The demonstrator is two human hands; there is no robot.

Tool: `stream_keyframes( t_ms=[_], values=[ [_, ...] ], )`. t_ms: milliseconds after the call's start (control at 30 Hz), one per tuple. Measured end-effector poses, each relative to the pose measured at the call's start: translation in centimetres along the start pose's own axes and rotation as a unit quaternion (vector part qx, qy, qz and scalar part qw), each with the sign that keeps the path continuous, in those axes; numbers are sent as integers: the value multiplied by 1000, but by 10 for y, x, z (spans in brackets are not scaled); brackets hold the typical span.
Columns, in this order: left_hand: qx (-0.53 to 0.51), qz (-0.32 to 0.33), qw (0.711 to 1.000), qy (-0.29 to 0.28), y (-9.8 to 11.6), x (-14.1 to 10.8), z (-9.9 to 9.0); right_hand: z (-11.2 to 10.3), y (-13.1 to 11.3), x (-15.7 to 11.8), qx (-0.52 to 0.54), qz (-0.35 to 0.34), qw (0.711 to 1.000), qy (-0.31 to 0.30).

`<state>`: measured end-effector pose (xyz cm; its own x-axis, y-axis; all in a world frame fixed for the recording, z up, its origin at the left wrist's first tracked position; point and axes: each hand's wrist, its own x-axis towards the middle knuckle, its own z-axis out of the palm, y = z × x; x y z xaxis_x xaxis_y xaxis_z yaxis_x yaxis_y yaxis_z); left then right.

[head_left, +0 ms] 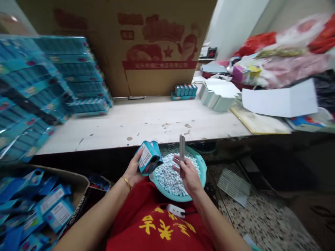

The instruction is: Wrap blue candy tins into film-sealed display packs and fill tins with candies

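Observation:
My left hand [134,170], with a gold bracelet at the wrist, is wrapped round a small blue printed box [149,158] whose top flaps stand up. To its right, my right hand [188,173] holds a flat grey metallic-looking strip [182,150] upright between thumb and fingers. Beneath and between the hands, a turquoise basin [203,170] holds a heap of small white and pale blue pieces [167,177]. The basin sits just in front of the white table edge.
A white table [146,122] bears stacked blue packs [75,69] at left, a large cardboard box [157,80], a small blue pack [184,91] and white card stacks [218,94]. An open carton [78,179] of blue boxes stands lower left. Plastic bags [293,62] lie at right.

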<state>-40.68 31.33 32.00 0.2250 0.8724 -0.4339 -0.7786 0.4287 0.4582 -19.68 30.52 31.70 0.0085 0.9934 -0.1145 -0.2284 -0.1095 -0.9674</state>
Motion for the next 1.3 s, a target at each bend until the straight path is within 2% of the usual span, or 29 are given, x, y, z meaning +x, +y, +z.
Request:
stream_keyframes(
  t_ms=[67,100,167,233,300,367,433,533,667,767,833,900,933,967,1000,1033,1100,1133,1167,1200,1233,1300],
  values=[
    [-14,-96,995,-16,-20,-8,-6,4,-6,9,-58,-54,996,-29],
    [-17,-124,992,-16,-25,-11,-11,2,-9,13,-97,-73,991,-50],
    [-17,-120,993,-1,-23,-13,-18,-2,-13,20,-141,-72,983,-92],
    [-17,-65,998,18,-11,-10,-20,2,-13,24,-128,-20,986,-109],
    [-27,14,999,31,1,-1,-13,20,-8,23,-99,15,991,-87],
    [-42,83,995,36,5,9,0,47,-3,20,-92,-15,995,-44],
    [-58,141,988,34,0,18,14,73,-1,16,-115,-80,990,-3],
    [-89,185,979,18,-17,26,28,91,-5,14,-200,-140,970,18],
    [-113,180,977,-6,-34,26,31,85,-12,14,-301,-163,939,26],
    [-104,178,978,-41,-41,24,24,76,-11,21,-291,-144,946,-7],
    [-44,164,984,-56,-39,22,14,69,-13,27,-256,-139,955,-51],
    [75,172,981,-54,-30,19,1,60,-22,32,-253,-163,949,-99],
    [154,197,967,-44,-22,16,-6,54,-29,33,-273,-181,937,-125],
    [247,232,940,-35,-12,13,-11,49,-37,33,-307,-198,918,-153],
    [346,272,897,-28,-1,10,-15,44,-45,32,-351,-215,892,-186],
    [449,302,840,-35,10,7,-17,40,-53,30,-396,-230,861,-220],
    [611,316,720,-93,26,2,-15,36,-66,25,-467,-258,798,-280],
    [654,314,676,-129,29,0,-12,35,-69,23,-489,-272,773,-297],
    [671,317,651,-155,28,-2,-8,35,-70,21,-504,-286,756,-305],
    [670,325,647,-166,23,-4,-4,35,-69,20,-512,-300,745,-305],
    [656,334,659,-158,14,-6,0,35,-66,20,-515,-312,739,-302],
    [611,346,704,-106,-10,-7,4,32,-57,19,-502,-336,745,-283]
  ],
)
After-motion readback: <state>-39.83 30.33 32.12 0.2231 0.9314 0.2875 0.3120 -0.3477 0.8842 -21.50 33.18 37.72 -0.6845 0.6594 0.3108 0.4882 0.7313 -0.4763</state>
